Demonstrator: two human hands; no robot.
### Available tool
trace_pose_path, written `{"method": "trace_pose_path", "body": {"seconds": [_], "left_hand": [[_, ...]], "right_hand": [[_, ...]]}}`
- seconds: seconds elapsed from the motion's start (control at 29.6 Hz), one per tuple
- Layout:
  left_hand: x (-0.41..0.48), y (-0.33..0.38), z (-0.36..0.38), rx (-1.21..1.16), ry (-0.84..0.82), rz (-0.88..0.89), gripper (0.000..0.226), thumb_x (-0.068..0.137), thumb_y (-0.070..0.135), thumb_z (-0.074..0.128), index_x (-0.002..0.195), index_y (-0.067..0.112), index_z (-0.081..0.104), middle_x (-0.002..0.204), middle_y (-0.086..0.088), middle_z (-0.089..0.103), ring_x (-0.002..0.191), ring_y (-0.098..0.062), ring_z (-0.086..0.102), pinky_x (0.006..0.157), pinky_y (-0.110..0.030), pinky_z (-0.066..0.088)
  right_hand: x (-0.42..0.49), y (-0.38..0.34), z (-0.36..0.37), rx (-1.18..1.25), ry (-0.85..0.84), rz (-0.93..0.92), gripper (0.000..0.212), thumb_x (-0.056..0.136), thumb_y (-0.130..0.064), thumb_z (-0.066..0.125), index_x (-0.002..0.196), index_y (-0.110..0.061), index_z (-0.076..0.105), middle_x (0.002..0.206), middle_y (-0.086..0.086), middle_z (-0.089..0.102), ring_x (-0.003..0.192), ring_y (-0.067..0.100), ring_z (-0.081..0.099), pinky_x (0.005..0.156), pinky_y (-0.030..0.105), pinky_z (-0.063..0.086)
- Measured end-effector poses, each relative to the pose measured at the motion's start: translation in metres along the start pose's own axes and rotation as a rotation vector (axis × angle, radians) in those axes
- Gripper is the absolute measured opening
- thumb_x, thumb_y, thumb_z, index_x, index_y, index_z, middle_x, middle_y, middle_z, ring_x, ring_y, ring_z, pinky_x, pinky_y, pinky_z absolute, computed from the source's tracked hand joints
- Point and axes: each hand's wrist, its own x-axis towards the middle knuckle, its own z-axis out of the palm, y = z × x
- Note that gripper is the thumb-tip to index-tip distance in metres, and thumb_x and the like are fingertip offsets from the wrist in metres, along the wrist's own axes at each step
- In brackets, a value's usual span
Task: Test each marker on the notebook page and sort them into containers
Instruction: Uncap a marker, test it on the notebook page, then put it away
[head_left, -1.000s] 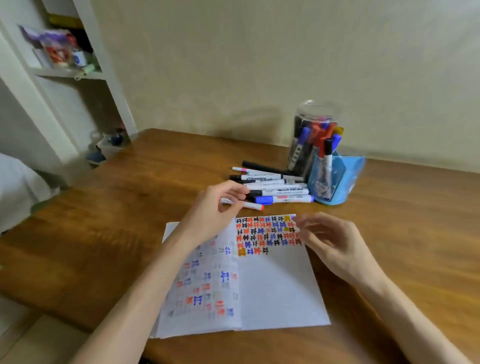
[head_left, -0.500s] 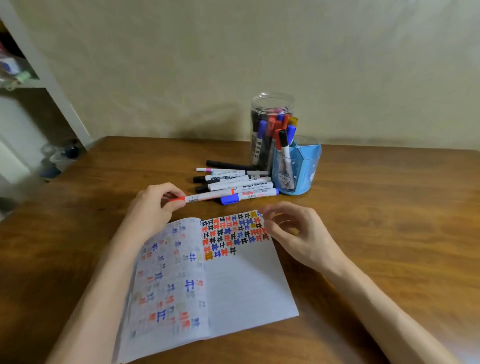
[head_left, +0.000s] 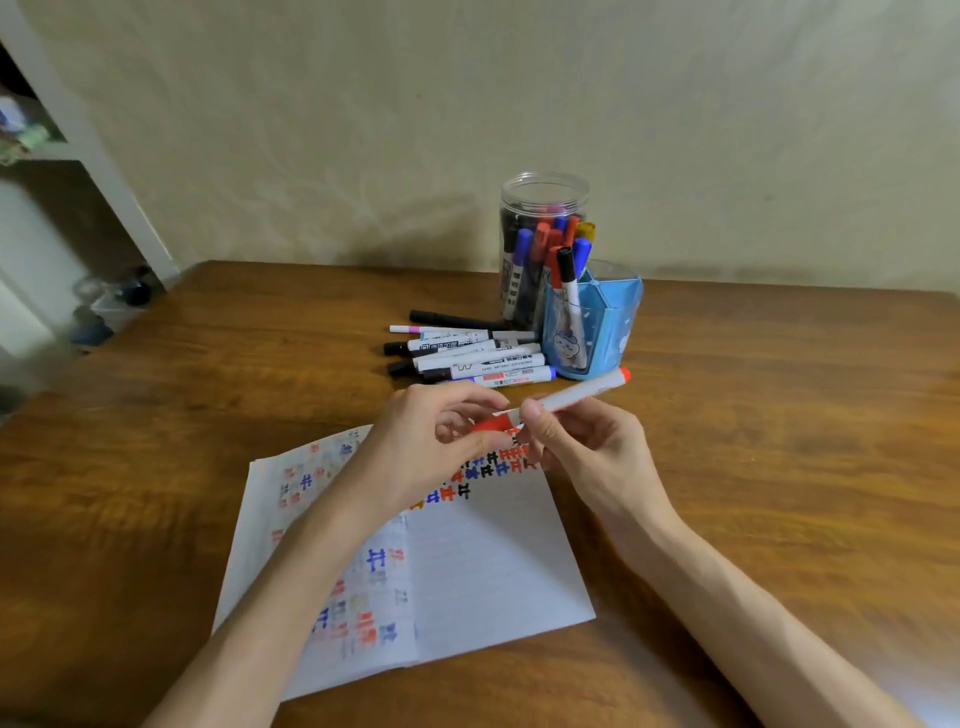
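Marker (head_left: 582, 392): held in the air just above the top edge of the notebook (head_left: 493, 561); tilted, red end up and to the right.
Left hand (head_left: 431, 441): thumb and fingertips pinch the red cap (head_left: 491, 425).
Right hand (head_left: 587, 452): thumb and fingers curl round the white barrel, just behind the cap.
Step (judged): uncapping for a test stroke. Whether the cap is seated or already loose cannot be told.
Handling (judged): light, rigid plastic tube with a smooth barrel that may slip under a twist. The cap is probably a press fit and may release with a jerk.
Hold points (judged): the barrel close to the cap joint, and the cap by its sides. The pull runs straight along the axis.
Notebook: lies open on the table (head_left: 779, 415); rows of marks fill the top of the right page, blank below.
Containers: the jar (head_left: 543, 208) and, just in front of it, the blue holder (head_left: 608, 322) both hold markers upright.
Loose markers (head_left: 467, 358): lie beside the holder, untested by their position.
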Motion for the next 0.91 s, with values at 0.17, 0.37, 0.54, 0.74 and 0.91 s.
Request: {"method": "trace_pose_path", "body": {"seconds": [0.17,0.37,0.54,0.74,0.91], "left_hand": [[-0.003,-0.004,-0.001,-0.054,-0.036,-0.014,0.018,0.095,0.021,0.073,0.111,0.024,0.079,0.084,0.014,0.078,0.082,-0.006,0.074,0.078,-0.017,0.059],[-0.005,-0.011,-0.003,-0.128,-0.086,-0.019,0.022,0.098,0.014,0.067,0.116,0.022,0.078,0.091,0.005,0.079,0.088,-0.012,0.075,0.076,-0.023,0.061],[-0.006,-0.015,-0.006,-0.142,-0.153,0.041,0.017,0.101,0.014,0.063,0.106,0.010,0.079,0.077,-0.004,0.071,0.067,-0.008,0.063,0.065,-0.022,0.054],[-0.009,-0.016,0.001,-0.184,-0.070,0.042,0.018,0.098,0.020,0.068,0.112,0.017,0.079,0.086,0.005,0.077,0.080,-0.013,0.072,0.073,-0.030,0.062],[-0.015,-0.021,0.008,0.037,0.049,0.192,0.014,0.096,0.026,0.072,0.107,0.022,0.080,0.090,0.012,0.075,0.085,-0.014,0.070,0.071,-0.035,0.056]], "right_hand": [[-0.001,0.000,0.002,-0.090,-0.027,-0.085,0.019,0.099,-0.029,0.070,0.095,-0.013,0.078,0.082,0.007,0.076,0.073,0.017,0.068,0.069,0.029,0.056],[-0.005,-0.003,0.004,-0.203,-0.068,-0.243,0.012,0.100,-0.018,0.069,0.097,-0.010,0.076,0.079,-0.001,0.075,0.070,0.012,0.070,0.064,0.020,0.054],[-0.005,0.000,0.001,-0.242,-0.099,-0.292,0.012,0.098,-0.015,0.070,0.103,-0.005,0.075,0.085,-0.001,0.076,0.075,0.014,0.072,0.067,0.017,0.054],[-0.002,0.001,0.004,-0.079,-0.061,-0.155,0.014,0.098,-0.022,0.069,0.104,-0.012,0.076,0.085,-0.002,0.076,0.078,0.011,0.069,0.073,0.026,0.056],[-0.005,0.009,0.012,-0.018,0.008,-0.049,0.025,0.098,-0.032,0.070,0.096,-0.008,0.078,0.077,0.008,0.071,0.069,0.019,0.060,0.065,0.029,0.051]]}}
